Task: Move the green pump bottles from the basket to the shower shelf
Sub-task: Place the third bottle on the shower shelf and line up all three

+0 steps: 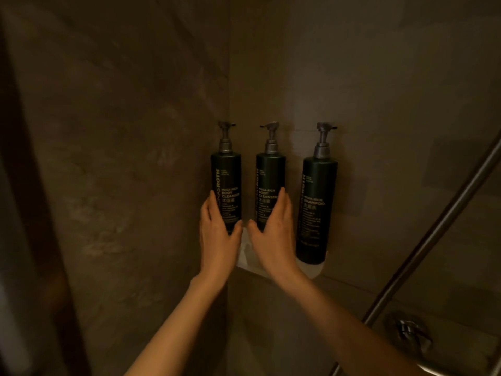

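Three dark green pump bottles stand upright in a row on a small white corner shelf (311, 270) in the shower. My left hand (218, 237) wraps the lower part of the left bottle (227, 180), fingers on its left side and thumb on its right. My right hand (273, 234) wraps the lower part of the middle bottle (269, 180), thumb to its left and fingers to its right. The right bottle (317, 207), labelled shampoo, stands free, a little apart from my right hand. No basket is in view.
Dark stone walls meet in the corner behind the bottles. A slanted metal bar (433, 232) runs from the upper right to the lower middle. A metal tap fitting (412, 335) sits on the wall at the lower right. A dark frame edge (35, 213) fills the left side.
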A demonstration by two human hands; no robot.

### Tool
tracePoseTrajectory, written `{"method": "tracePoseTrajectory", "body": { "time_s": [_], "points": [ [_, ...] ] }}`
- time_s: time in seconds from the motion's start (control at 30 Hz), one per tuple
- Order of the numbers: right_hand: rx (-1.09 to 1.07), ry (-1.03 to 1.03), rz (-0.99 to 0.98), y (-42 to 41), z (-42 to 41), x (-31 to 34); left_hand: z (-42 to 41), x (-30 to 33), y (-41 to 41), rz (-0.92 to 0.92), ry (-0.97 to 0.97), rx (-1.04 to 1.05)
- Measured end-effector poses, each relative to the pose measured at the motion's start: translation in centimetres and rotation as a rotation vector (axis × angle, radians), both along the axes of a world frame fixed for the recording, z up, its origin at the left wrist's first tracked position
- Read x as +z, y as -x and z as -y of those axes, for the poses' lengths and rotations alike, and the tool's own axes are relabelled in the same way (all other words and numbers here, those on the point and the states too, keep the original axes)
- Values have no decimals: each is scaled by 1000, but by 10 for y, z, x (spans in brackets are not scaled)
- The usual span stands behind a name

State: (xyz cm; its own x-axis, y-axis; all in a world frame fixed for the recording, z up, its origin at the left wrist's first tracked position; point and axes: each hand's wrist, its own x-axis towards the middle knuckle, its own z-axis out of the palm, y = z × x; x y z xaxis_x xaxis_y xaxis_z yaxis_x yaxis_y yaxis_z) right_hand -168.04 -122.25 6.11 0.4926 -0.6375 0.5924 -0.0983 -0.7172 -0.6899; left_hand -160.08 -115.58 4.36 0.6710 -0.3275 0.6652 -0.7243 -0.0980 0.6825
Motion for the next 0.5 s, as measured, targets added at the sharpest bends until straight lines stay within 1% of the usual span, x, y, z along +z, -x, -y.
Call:
{"method": "tracePoseTrajectory", "body": {
  "time_s": [0.13, 0.3, 0.5],
  "points": [
    [-135, -61, 87, -18, 4, -3, 4, -4, -16, -30, 35, -20],
    [-202, -102, 112, -33, 14, -7, 10, -7, -34, -32, 20, 13],
    [-283, -57, 144, -36, 21, -8, 22, -5, -35, -33, 14, 80]
  ]
}}
